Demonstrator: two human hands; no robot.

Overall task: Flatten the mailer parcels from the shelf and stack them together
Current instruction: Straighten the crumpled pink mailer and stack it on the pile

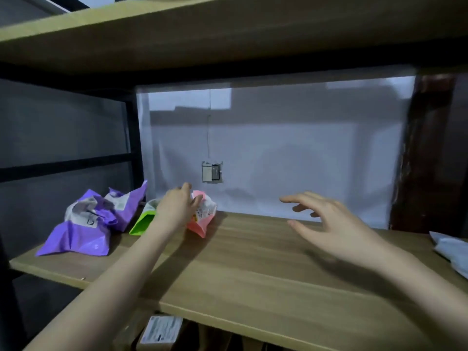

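Left hand [177,206] on pink mailer [203,219], shelf [253,262] rear.

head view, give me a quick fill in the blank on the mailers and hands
1. The left hand is on the ____ mailer.
2. The mailer farthest left on the shelf is ____.
3. The green mailer lies between the purple mailer and the ____ one.
4. The right hand holds ____.

Missing words: pink; purple; pink; nothing

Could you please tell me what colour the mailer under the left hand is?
Pink, with a white printed label; the head view shows the pink mailer beneath the left hand.
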